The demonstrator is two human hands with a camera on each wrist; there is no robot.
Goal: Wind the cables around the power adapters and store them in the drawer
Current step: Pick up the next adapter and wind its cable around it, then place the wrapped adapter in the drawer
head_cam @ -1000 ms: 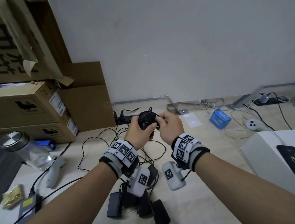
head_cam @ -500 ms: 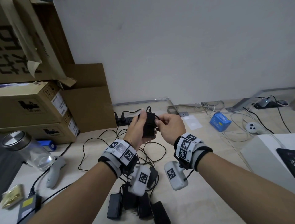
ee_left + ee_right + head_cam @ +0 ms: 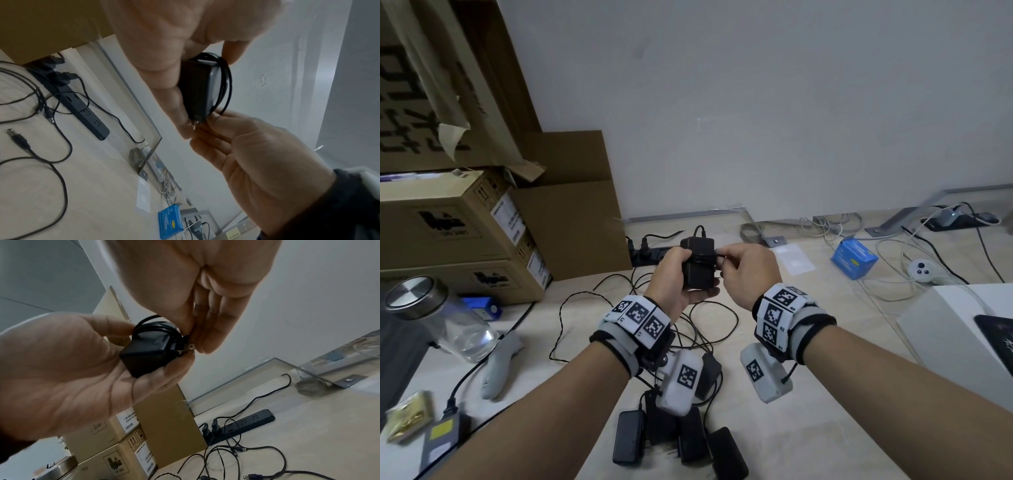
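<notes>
**Cable end at risk of springing loose**

Adapter (image 3: 697, 262) held above the desk (image 3: 808, 428), in front of the wall, gripped in left hand (image 3: 676, 281): thumb on one side, fingers curled under and round the block. Cable (image 3: 223, 81) already lies in several turns around the body. Right hand (image 3: 744, 270) pinches the cable's end against the adapter's side, thumb and forefinger closed on it, other fingers loosely curled. Plug prongs (image 3: 188, 350) stick out just beside the right fingertips (image 3: 207, 344).

Step in hand, by my reading: finishing or tucking the last turn. Drawer not visible in any view.

More adapters (image 3: 678, 442) lie in a cluster on the desk under the wrists, some with loose cables (image 3: 599, 329) sprawled toward the power strip (image 3: 244, 423). These look unwound.

Risks from here:
- Turns sit loose in the left wrist view, standing off the block. If the right pinch lets go before the end is tucked, the coil likely springs open.
- Prongs close to the fingertips; a slip while pulling tight could jab or snag the cable on them.
- Pulling hard at the strain relief on top could kink the thin cable.
- Loose cables below are tangled together; lifting the next adapter may drag others, or tug whatever is plugged into the strip.
- Glass jar (image 3: 438, 322) stands at desk's left edge, near a trailing lead; a dragged cable could tip it.
</notes>
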